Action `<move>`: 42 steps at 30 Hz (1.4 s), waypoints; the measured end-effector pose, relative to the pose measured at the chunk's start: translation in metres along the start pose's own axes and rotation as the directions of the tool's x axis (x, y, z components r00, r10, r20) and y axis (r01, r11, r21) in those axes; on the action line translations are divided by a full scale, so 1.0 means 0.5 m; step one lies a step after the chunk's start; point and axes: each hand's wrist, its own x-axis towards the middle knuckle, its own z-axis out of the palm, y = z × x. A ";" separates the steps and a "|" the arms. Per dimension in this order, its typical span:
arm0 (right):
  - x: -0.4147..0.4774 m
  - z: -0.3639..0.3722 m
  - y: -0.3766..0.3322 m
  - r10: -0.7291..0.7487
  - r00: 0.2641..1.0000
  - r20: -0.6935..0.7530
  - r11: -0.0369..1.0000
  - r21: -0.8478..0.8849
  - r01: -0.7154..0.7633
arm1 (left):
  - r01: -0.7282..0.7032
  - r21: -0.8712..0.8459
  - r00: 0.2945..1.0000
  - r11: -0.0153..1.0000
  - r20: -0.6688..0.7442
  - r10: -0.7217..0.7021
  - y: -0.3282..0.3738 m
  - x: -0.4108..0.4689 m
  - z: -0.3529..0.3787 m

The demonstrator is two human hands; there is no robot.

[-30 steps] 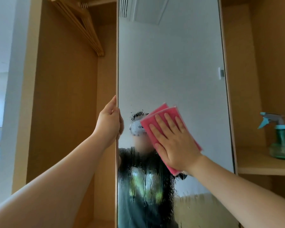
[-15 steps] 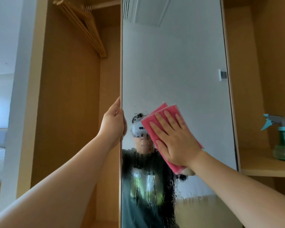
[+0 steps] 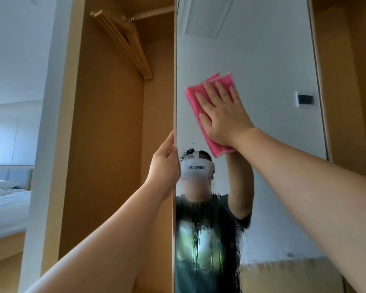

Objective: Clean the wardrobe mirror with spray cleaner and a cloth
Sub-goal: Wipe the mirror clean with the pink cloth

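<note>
Wooden hangers hung in the open wardrobe bay at left; the left hand gripped the left edge of the mirror, fingers curled round it; the right hand lay flat, fingers straight, pressing the pink cloth against the upper glass, above wet streaks.

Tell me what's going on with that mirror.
A person is wiping the wardrobe mirror. The right hand presses a folded pink cloth flat against the upper glass, while the left hand grips the mirror's left edge. Spray runs streak the lower glass, not yet wiped. Wooden hangers hang in the open compartment to the left.
</note>
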 end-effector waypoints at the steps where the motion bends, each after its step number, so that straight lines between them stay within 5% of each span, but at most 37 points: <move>1: 0.005 0.000 -0.002 0.003 1.000 -0.010 1.000 -0.006 -0.003 | 0.009 0.000 1.000 1.000 -0.005 -0.009 0.001 0.000 -0.002; 14: -0.118 0.023 -0.083 -0.030 1.000 -0.007 0.998 0.050 0.030 | -0.170 0.378 0.982 0.910 0.146 0.123 0.060 -0.021 -0.032; 26: -0.339 0.099 -0.187 -0.122 0.991 -0.052 0.980 0.152 0.128 | 0.012 0.288 0.967 0.958 0.241 -0.084 0.094 -0.022 -0.046; 36: -0.280 0.072 -0.160 -0.168 0.985 -0.046 0.976 0.131 0.172 | 0.025 0.283 0.976 0.959 0.203 -0.085 0.090 -0.030 -0.041; 42: -0.149 0.031 -0.129 -0.071 0.997 -0.022 0.997 0.042 0.072 | 0.013 0.266 0.978 0.964 0.198 -0.067 0.089 -0.034 -0.042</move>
